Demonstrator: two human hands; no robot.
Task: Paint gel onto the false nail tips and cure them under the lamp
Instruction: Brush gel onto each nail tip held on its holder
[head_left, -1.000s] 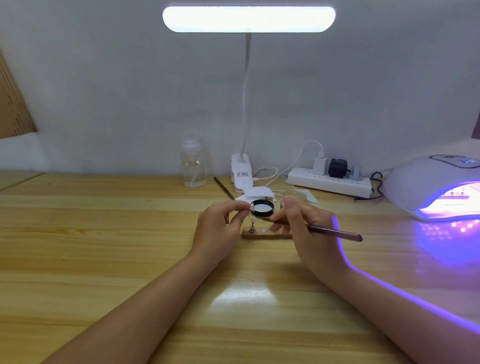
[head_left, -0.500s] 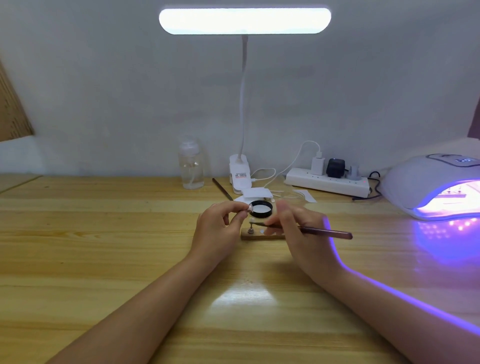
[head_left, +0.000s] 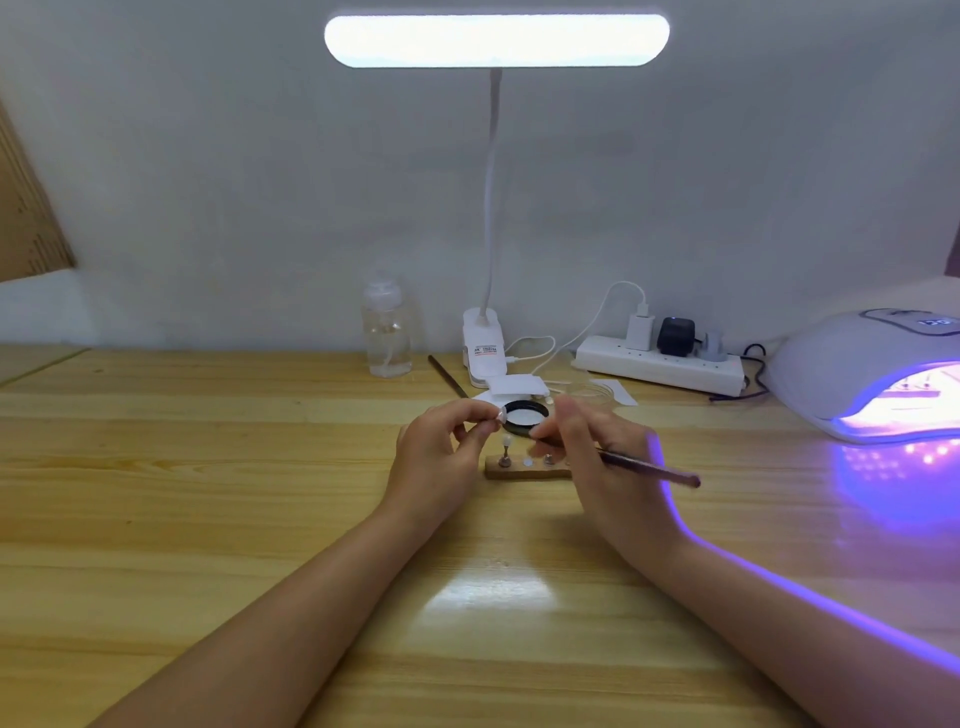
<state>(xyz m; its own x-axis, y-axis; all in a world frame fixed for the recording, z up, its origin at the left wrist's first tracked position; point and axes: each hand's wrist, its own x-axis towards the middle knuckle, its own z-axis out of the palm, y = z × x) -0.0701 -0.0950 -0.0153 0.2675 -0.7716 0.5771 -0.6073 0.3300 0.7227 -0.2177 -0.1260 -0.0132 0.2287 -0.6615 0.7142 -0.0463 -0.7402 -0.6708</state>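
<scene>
**Nail tip pinched beside the gel pot, brush in the other hand**

The wooden holder block (head_left: 524, 470) lies on the wooden table (head_left: 208, 493) and serves as the landmark. Just left of it and slightly above, the left hand (head_left: 434, 457) pinches a small pale nail tip (head_left: 500, 415) between thumb and forefinger, its fingers curled together around the piece. Just right of the block, the right hand (head_left: 597, 457) grips a thin brush (head_left: 649, 467), its handle pointing away to the right; the bristle end is hidden behind the fingers, so I cannot tell what it touches. One nail tip on a stand (head_left: 505, 452) sits upright at the left end of the block. Directly behind the block sits a round black-rimmed gel pot (head_left: 525, 415), open, with white pads (head_left: 519, 385) just beyond it. Farther behind stand a clear bottle (head_left: 387, 338), the desk lamp base (head_left: 484, 353) and a white power strip (head_left: 660, 366). Well to the right of the block, the curing lamp (head_left: 862, 369) glows violet, casting purple light on the table and the right forearm.
</scene>
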